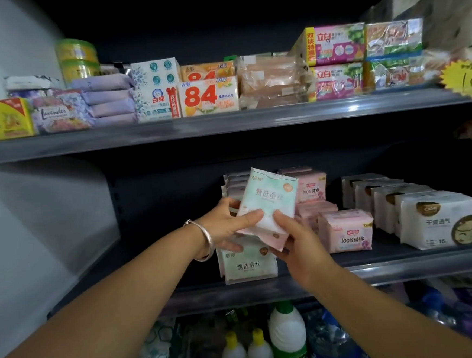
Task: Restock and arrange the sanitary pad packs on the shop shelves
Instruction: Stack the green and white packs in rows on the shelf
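Pack [268,197] pinched between left hand [230,224] and right hand [299,241].

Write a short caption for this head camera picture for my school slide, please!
Both hands, left hand and right hand, hold a mint-green pad pack above the middle shelf.

Mint-white pad pack [268,197] tilted, held above same-type pack [248,265] — pink packs [346,231] just right
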